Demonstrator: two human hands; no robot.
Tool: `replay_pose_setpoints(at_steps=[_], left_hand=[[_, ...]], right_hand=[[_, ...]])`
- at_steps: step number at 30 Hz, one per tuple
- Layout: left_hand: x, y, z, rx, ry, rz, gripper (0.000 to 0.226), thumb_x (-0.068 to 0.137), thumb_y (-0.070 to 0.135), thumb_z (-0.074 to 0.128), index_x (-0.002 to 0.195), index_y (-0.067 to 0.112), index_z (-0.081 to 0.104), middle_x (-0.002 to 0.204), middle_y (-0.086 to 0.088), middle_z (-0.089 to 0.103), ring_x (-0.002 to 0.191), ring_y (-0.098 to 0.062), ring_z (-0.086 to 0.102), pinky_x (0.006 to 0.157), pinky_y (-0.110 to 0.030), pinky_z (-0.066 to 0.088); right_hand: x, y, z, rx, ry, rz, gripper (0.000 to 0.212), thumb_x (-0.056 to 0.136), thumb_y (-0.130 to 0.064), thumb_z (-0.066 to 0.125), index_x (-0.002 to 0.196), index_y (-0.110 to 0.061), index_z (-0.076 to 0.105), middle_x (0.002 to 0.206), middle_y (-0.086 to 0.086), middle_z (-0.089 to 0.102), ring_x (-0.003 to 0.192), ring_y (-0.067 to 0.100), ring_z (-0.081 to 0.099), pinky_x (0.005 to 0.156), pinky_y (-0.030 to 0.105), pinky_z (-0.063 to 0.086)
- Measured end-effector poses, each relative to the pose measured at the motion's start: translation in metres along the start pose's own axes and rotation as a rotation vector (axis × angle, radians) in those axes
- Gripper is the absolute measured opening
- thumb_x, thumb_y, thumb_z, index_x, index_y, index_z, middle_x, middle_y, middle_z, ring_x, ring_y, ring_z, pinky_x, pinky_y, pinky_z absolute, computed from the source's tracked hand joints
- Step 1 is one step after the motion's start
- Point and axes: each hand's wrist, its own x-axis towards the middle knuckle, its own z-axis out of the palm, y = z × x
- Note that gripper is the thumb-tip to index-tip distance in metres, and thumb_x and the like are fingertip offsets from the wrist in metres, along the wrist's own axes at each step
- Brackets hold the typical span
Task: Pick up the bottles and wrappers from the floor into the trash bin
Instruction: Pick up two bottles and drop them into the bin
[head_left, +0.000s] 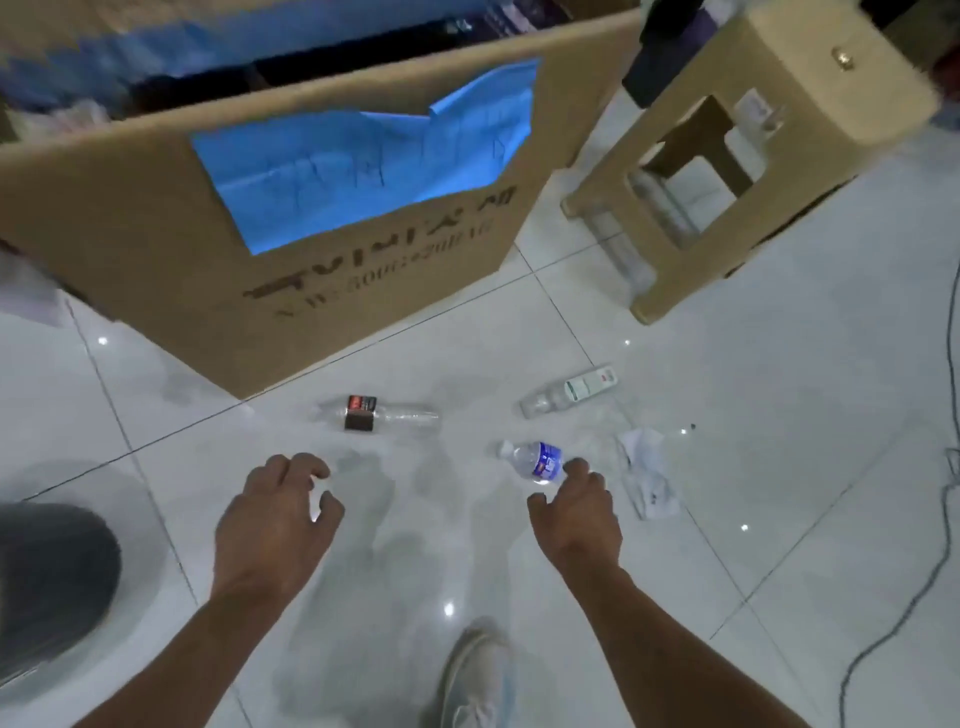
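Three clear plastic bottles lie on the white tiled floor: one with a dark red label (376, 414), one with a white and green label (569, 391), and a small one with a blue label (535, 460). A crumpled white wrapper (647, 470) lies to the right of the blue-label bottle. My right hand (574, 509) hovers just below the blue-label bottle, fingertips at its base, holding nothing. My left hand (278, 512) hangs below the red-label bottle, fingers curled and apart, empty. A dark round bin (47, 582) shows at the left edge, blurred.
A large cardboard box (363, 291) with a blue paper patch stands just behind the bottles. A beige plastic stool (727, 156) is at the back right. A dark cable (935, 545) runs along the right edge. My shoe (478, 675) is at the bottom centre.
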Motion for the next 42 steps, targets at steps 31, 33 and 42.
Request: replay_pose_setpoints(at_steps=[31, 33, 42], left_hand=[[0.126, -0.02, 0.254, 0.67, -0.094, 0.249, 0.061, 0.057, 0.001, 0.059, 0.115, 0.003, 0.04, 0.089, -0.017, 0.054, 0.083, -0.035, 0.05, 0.087, -0.049, 0.036], [0.117, -0.026, 0.254, 0.702, -0.111, 0.261, 0.061, 0.061, 0.003, 0.057, 0.119, 0.004, 0.038, 0.093, -0.016, 0.053, 0.085, -0.034, 0.05, 0.088, -0.048, 0.035], [0.092, -0.035, 0.225, 0.56, -0.184, 0.192, 0.067, 0.073, 0.032, 0.068, 0.128, 0.013, 0.035, 0.104, -0.01, 0.054, 0.096, -0.032, 0.054, 0.087, -0.044, 0.035]], right_hand=[[0.212, 0.093, 0.161, -0.431, -0.067, -0.256, 0.098, 0.077, -0.031, 0.075, 0.15, -0.023, 0.01, 0.145, 0.008, 0.033, 0.138, 0.028, 0.03, 0.114, 0.057, 0.018], [0.206, 0.092, 0.165, -0.517, -0.087, -0.207, 0.077, 0.078, -0.013, 0.068, 0.141, -0.019, 0.025, 0.134, 0.008, 0.042, 0.125, 0.028, 0.041, 0.109, 0.055, 0.026], [0.15, 0.07, 0.173, -0.23, -0.098, -0.205, 0.065, 0.074, -0.023, 0.071, 0.129, -0.015, 0.037, 0.12, 0.012, 0.045, 0.113, 0.031, 0.045, 0.087, 0.043, 0.045]])
